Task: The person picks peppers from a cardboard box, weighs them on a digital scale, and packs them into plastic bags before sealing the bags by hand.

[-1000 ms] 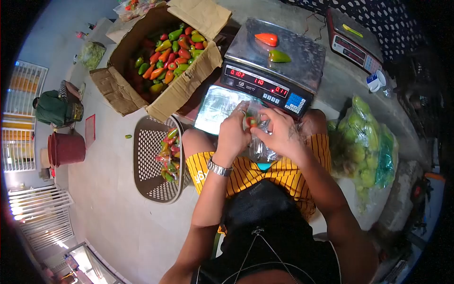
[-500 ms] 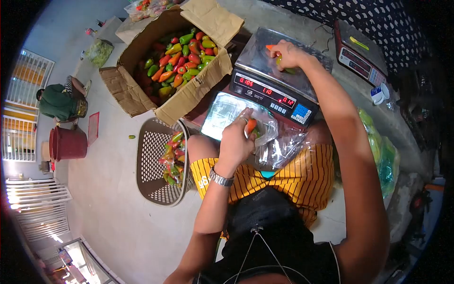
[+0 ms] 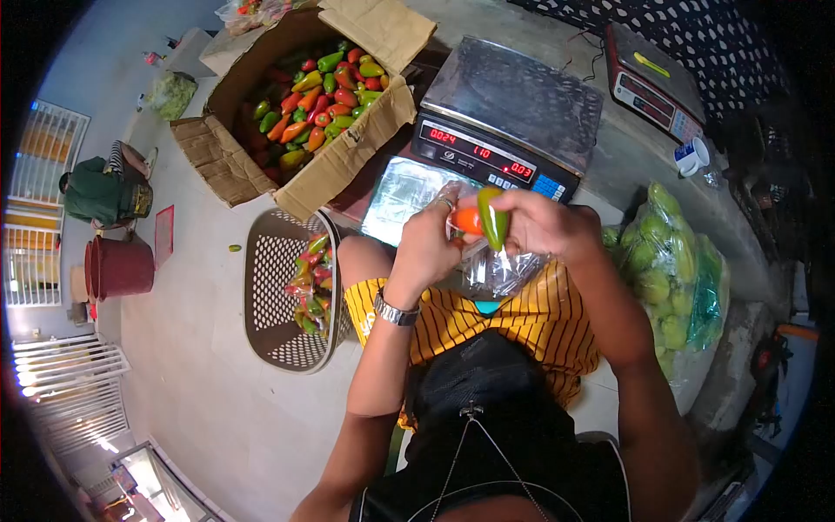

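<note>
My right hand [image 3: 548, 226] grips peppers in front of the scale, a green pepper [image 3: 496, 217] and an orange-red pepper [image 3: 467, 220] showing at its fingertips. Close beside it, my left hand [image 3: 426, 239] is closed on a clear plastic bag [image 3: 506, 277], which hangs over my lap; its mouth is partly hidden by my fingers and the peppers. Beyond my hands stands the digital scale [image 3: 513, 100], its pan bare and its red display lit. A stack of flat clear plastic bags [image 3: 400, 198] lies left of my hands.
An open cardboard box [image 3: 357, 143] full of red, orange and green peppers stands at the upper left. Below it, a plastic basket [image 3: 261, 300] holds bagged peppers. On the right are bagged green vegetables [image 3: 657, 270], a mug [image 3: 691, 157] and a second scale [image 3: 648, 96]. A person [image 3: 104, 191] bends at far left.
My right hand has come back from the scale pan to my left hand, bringing the peppers with it. The pan is now bare and the display reading has dropped.
</note>
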Demonstrator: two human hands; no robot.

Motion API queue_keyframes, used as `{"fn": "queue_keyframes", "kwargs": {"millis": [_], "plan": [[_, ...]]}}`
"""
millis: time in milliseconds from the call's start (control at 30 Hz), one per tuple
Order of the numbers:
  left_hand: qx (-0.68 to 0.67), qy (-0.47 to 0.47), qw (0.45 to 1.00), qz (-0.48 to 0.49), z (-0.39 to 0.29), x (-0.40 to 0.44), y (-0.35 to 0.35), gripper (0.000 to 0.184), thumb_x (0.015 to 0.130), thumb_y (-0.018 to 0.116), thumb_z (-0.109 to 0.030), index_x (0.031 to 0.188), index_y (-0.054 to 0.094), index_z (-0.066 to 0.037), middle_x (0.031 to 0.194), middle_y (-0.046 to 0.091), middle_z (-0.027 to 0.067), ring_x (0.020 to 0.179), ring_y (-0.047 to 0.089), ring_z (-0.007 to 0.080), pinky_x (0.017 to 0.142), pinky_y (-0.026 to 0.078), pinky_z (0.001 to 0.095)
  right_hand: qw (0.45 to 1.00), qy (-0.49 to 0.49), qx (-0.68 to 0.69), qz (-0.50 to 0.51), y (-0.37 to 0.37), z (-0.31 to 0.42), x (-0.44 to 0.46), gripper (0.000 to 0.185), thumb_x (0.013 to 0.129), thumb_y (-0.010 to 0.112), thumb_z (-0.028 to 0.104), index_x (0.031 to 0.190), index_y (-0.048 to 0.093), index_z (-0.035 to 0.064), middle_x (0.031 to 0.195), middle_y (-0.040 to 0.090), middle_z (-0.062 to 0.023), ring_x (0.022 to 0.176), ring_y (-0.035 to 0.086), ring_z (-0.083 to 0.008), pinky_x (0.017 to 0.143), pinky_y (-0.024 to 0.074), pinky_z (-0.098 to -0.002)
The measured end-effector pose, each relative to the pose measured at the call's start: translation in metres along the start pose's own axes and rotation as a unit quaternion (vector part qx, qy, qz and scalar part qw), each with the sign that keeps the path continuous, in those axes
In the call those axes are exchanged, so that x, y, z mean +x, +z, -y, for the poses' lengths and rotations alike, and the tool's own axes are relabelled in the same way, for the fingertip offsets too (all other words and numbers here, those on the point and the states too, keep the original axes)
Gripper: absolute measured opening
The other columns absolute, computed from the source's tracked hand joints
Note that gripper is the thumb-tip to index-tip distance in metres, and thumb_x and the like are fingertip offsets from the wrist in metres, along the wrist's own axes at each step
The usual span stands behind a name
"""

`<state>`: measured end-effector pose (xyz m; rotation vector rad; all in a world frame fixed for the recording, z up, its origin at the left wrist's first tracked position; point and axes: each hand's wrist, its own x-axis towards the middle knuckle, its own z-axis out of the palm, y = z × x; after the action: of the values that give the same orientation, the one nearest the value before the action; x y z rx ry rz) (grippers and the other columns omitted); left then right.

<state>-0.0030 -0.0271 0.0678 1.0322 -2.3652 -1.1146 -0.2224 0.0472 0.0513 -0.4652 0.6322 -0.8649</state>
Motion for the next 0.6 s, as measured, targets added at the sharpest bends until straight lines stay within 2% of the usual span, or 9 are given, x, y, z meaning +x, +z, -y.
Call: {"fn": "queue_keyframes", "kwargs": {"millis": [33,67,167,200,300,333,433,500,600], "plan": [[-0.003,-0.007,1.000,0.003,-0.003,-0.001,-0.002,0.067,0.073,0.076,-0.005,0.138,0.058,0.000,0.116,0.067,0.0236,0.097,0.068,0.0409,0.086,0.055,0.0452,0.999,0.019,0.042,0.000,0.004,0.002,0.004,0.051,0.101,0.058,0.032,0.138,0.054,-0.0024,0.112,0.070,-0.0155,0.090,0.073,-0.0220,0.075,0.0592,-0.0318],[-0.005,-0.014,1.000,0.006,-0.007,-0.003,-0.004,0.063,0.074,0.075,-0.005,0.135,0.060,0.002,0.125,0.067,0.0243,0.102,0.068,0.0431,0.089,0.056,0.0465,0.996,0.030,0.008,-0.086,0.009,-0.003,0.010,0.051,0.104,0.055,0.036,0.140,0.054,0.0001,0.110,0.070,-0.0166,0.084,0.074,-0.0238,0.071,0.0601,-0.0313],[0.018,-0.035,0.999,-0.015,-0.013,-0.003,-0.007,0.059,0.075,0.073,-0.003,0.132,0.062,0.003,0.129,0.065,0.0238,0.099,0.069,0.0437,0.087,0.057,0.0465,0.930,0.025,-0.306,-0.205,0.039,-0.004,0.012,0.054,0.101,0.060,0.041,0.139,0.054,0.0033,0.114,0.070,-0.0189,0.078,0.075,-0.0246,0.066,0.0596,-0.0329],[0.019,-0.034,0.998,-0.046,-0.013,-0.004,-0.006,0.059,0.075,0.073,-0.002,0.132,0.062,0.003,0.128,0.065,0.0240,0.097,0.069,0.0438,0.086,0.057,0.0464,0.864,0.017,-0.423,-0.271,0.042,-0.009,0.016,0.054,0.096,0.067,0.044,0.131,0.061,0.0040,0.116,0.070,-0.0224,0.074,0.075,-0.0306,0.067,0.0591,-0.0385],[0.044,-0.052,0.992,-0.103,-0.008,-0.008,-0.011,0.054,0.079,0.073,-0.010,0.131,0.064,0.003,0.114,0.069,0.0270,0.088,0.071,0.0417,0.077,0.057,0.0459,0.631,-0.088,-0.704,-0.315,0.053,-0.004,0.002,0.051,0.091,0.073,0.046,0.119,0.069,0.0034,0.117,0.070,-0.0245,0.072,0.074,-0.0366,0.069,0.0581,-0.0446],[0.065,-0.067,0.989,-0.118,-0.014,-0.009,-0.018,0.053,0.081,0.074,-0.014,0.130,0.065,0.003,0.108,0.071,0.0275,0.085,0.071,0.0410,0.075,0.057,0.0458,0.606,-0.137,-0.728,-0.289,0.061,0.004,-0.006,0.044,0.090,0.075,0.041,0.112,0.069,0.0033,0.111,0.069,-0.0224,0.075,0.072,-0.0357,0.072,0.0572,-0.0443],[0.073,0.035,0.960,-0.268,-0.020,-0.007,-0.037,0.051,0.089,0.078,-0.039,0.124,0.073,-0.003,0.056,0.062,0.0111,0.046,0.056,0.0136,0.048,0.043,0.0329,0.516,-0.284,-0.781,-0.205,0.079,0.038,-0.034,0.026,0.085,0.079,0.027,0.090,0.071,0.0030,0.095,0.069,-0.0163,0.086,0.067,-0.0332,0.080,0.0545,-0.0432],[0.156,-0.023,0.968,-0.196,-0.052,-0.013,-0.066,0.052,0.091,0.078,-0.039,0.124,0.071,0.001,0.060,0.067,0.0139,0.052,0.059,0.0089,0.050,0.046,0.0316,0.499,-0.324,-0.776,-0.211,0.093,0.052,-0.037,0.020,0.083,0.080,0.019,0.087,0.069,0.0026,0.090,0.066,-0.0140,0.089,0.065,-0.0316,0.082,0.0531,-0.0420],[0.043,-0.020,0.973,-0.226,-0.067,-0.012,-0.079,0.053,0.087,0.084,-0.034,0.122,0.071,0.003,0.079,0.073,0.0165,0.061,0.064,0.0083,0.056,0.050,0.0288,0.484,-0.378,-0.763,-0.203,0.106,0.067,-0.041,0.015,0.081,0.079,0.009,0.086,0.068,0.0008,0.088,0.067,-0.0122,0.088,0.065,-0.0313,0.080,0.0533,-0.0402]]}}
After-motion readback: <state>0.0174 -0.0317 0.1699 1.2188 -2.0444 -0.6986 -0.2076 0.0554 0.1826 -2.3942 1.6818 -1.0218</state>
